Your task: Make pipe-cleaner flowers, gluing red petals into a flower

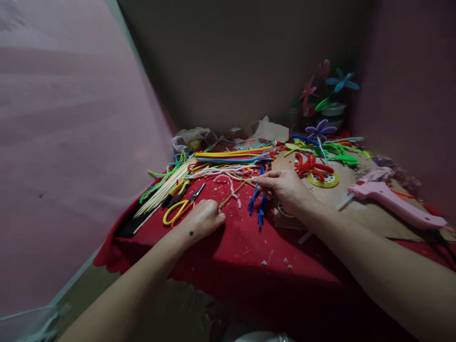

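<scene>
My left hand [205, 217] is closed in a fist low over the red cloth, gripping the near end of a thin green stick [233, 194]. The stick slants up and away to the fingertips of my right hand [280, 187]. Those fingers are pinched together; what lies between them is too small to make out. A pale pink pipe cleaner [233, 187] curls on the cloth beside the stick. Blue twisted pipe cleaners [261, 204] lie just below my right hand. Scissors with yellow and orange handles [178, 211] rest beside my left hand.
Wooden skewers [167, 187] and pliers [176, 192] lie at the left. Pipe cleaners [231, 154] stretch across the back. Rightward are a red pipe-cleaner shape [309, 165], a yellow spool [331, 180] and a pink glue gun [388, 197] on cardboard. Pipe-cleaner flowers [342, 81] stand behind.
</scene>
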A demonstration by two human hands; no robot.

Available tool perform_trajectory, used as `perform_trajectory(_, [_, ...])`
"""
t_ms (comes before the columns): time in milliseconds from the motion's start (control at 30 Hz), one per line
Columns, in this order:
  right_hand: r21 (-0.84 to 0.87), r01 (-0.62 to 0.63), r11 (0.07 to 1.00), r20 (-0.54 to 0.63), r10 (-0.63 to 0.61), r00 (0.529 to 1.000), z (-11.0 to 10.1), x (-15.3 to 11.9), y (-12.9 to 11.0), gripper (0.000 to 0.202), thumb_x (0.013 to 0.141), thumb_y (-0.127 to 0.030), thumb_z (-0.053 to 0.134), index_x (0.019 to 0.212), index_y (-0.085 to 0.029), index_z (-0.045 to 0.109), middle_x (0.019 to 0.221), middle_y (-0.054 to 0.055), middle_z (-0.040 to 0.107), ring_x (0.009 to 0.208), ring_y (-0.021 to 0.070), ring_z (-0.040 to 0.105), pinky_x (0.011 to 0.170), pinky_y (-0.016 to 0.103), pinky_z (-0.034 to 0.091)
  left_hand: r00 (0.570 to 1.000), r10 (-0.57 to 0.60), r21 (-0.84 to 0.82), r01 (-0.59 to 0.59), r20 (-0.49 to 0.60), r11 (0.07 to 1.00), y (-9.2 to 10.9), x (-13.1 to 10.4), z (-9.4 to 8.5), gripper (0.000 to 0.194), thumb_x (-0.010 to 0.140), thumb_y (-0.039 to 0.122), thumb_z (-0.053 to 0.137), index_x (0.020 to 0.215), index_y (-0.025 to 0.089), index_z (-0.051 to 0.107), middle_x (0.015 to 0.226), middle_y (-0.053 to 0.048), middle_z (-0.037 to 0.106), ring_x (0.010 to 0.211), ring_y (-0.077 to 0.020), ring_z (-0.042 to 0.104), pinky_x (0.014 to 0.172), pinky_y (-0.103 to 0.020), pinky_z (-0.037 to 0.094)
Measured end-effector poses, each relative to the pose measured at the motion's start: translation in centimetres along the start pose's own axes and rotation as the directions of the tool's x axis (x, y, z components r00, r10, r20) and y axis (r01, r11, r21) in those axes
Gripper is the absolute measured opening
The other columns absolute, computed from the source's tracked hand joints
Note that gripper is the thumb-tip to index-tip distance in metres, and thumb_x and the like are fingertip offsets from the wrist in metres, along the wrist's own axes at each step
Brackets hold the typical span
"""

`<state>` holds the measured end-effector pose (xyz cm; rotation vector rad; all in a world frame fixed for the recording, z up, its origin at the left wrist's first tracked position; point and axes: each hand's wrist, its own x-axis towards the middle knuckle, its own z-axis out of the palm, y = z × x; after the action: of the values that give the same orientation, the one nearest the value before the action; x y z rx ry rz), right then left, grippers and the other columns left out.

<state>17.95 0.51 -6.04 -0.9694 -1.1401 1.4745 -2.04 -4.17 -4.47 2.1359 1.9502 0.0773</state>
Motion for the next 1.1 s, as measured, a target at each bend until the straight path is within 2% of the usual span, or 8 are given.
perform_trajectory(233, [-0.041, -0.024, 0.999, -0.022, 0.023, 0.999, -0.2, 0.1, 0.1, 0.019, 0.061, -0.024, 0.071, 0.056, -0.012, 0.058, 0.049, 0.0, 0.056, 0.036, 0.0048, 0.042, 0.033, 0.018, 0.028, 0.989, -0.146, -0.117, 0.143, -0.017, 0.983, -1.6, 0.7, -0.1, 0.022, 0.061, 0.018, 0.043, 0.04, 0.017, 0.045, 0.036, 0.0, 0.043, 0.035, -0.0088, 0.038, 0.04, -0.023, 0.02])
perform_trajectory(433, [-0.003, 0.004, 1.0, 0.019, -0.004, 1.0, -0.1, 0.0, 0.2, 0.023, 0.059, -0.029, 0.072, 0.055, -0.012, 0.057, 0.048, 0.0, 0.055, 0.036, 0.0047, 0.041, 0.034, 0.019, 0.028, 0.982, -0.18, -0.262, 0.159, -0.057, 0.952, -0.4, 0.4, -2.6, 0.018, 0.069, 0.022, 0.038, 0.051, 0.018, 0.039, 0.04, 0.005, 0.035, 0.033, -0.0055, 0.03, 0.037, -0.019, 0.019])
perform_trajectory(500, [0.011, 0.009, 1.0, 0.02, -0.01, 1.0, -0.1, 0.1, 0.3, 0.023, 0.059, -0.029, 0.072, 0.055, -0.012, 0.057, 0.047, -0.001, 0.053, 0.037, 0.0047, 0.041, 0.035, 0.019, 0.028, 0.989, -0.13, -0.397, 0.093, -0.066, 0.913, 0.6, 0.4, -3.6, 0.014, 0.071, 0.025, 0.041, 0.059, 0.018, 0.041, 0.044, 0.007, 0.033, 0.035, -0.0042, 0.025, 0.037, -0.018, 0.018])
perform_trajectory(600, [0.019, -0.003, 1.0, 0.01, 0.003, 1.0, -0.1, 0.4, 0.4, 0.02, 0.06, -0.028, 0.071, 0.06, -0.011, 0.06, 0.048, -0.001, 0.053, 0.038, 0.0048, 0.041, 0.036, 0.019, 0.028, 0.995, 0.043, -0.518, -0.085, -0.094, 0.851, 1.9, 1.4, -4.4, 0.011, 0.071, 0.025, 0.047, 0.065, 0.017, 0.045, 0.049, 0.008, 0.032, 0.04, -0.0039, 0.025, 0.039, -0.017, 0.019])
perform_trajectory(733, [0.018, -0.016, 1.0, -0.002, 0.016, 1.0, -0.3, 0.8, 0.5, 0.017, 0.061, -0.025, 0.069, 0.061, -0.01, 0.061, 0.05, 0.001, 0.056, 0.038, 0.005, 0.041, 0.036, 0.019, 0.027, 0.939, 0.33, -0.478, -0.334, -0.095, 0.813, 2.5, 3.7, -4.4, 0.008, 0.067, 0.018, 0.052, 0.061, 0.015, 0.047, 0.056, 0.006, 0.041, 0.051, -0.0051, 0.037, 0.048, -0.017, 0.031])
perform_trajectory(800, [0.014, -0.008, 1.0, -0.008, 0.009, 1.0, -0.3, 0.9, 0.6, 0.017, 0.062, -0.025, 0.069, 0.061, -0.01, 0.061, 0.05, 0.001, 0.056, 0.038, 0.0052, 0.041, 0.036, 0.019, 0.027, 0.912, 0.408, -0.513, -0.375, -0.052, 0.772, 2.6, 4.8, -4.3, 0.005, 0.067, 0.016, 0.052, 0.063, 0.014, 0.048, 0.062, 0.004, 0.049, 0.057, -0.0071, 0.046, 0.056, -0.02, 0.038])
perform_trajectory(933, [-0.01, 0.016, 1.0, -0.024, -0.017, 1.0, -0.4, 1.0, 0.7, 0.014, 0.064, -0.024, 0.065, 0.059, -0.012, 0.059, 0.049, -0.001, 0.053, 0.039, 0.005, 0.04, 0.038, 0.019, 0.027, 0.916, 0.399, -0.621, -0.331, -0.031, 0.711, 3.1, 5.9, -4.5, 0.006, 0.069, 0.014, 0.049, 0.075, 0.014, 0.05, 0.066, 0.0, 0.059, 0.058, -0.0097, 0.054, 0.056, -0.023, 0.042])
perform_trajectory(1100, [-0.073, -0.013, 0.997, -0.052, 0.009, 0.999, -0.3, 0.9, 0.3, 0.014, 0.065, -0.023, 0.063, 0.058, -0.013, 0.057, 0.049, -0.001, 0.053, 0.039, 0.0051, 0.038, 0.038, 0.02, 0.026, 0.905, 0.389, -0.482, -0.421, -0.17, 0.769, 3.9, 6.0, -4.3, 0.009, 0.075, 0.021, 0.05, 0.072, 0.013, 0.053, 0.058, 0.004, 0.048, 0.051, -0.0064, 0.041, 0.048, -0.019, 0.033])
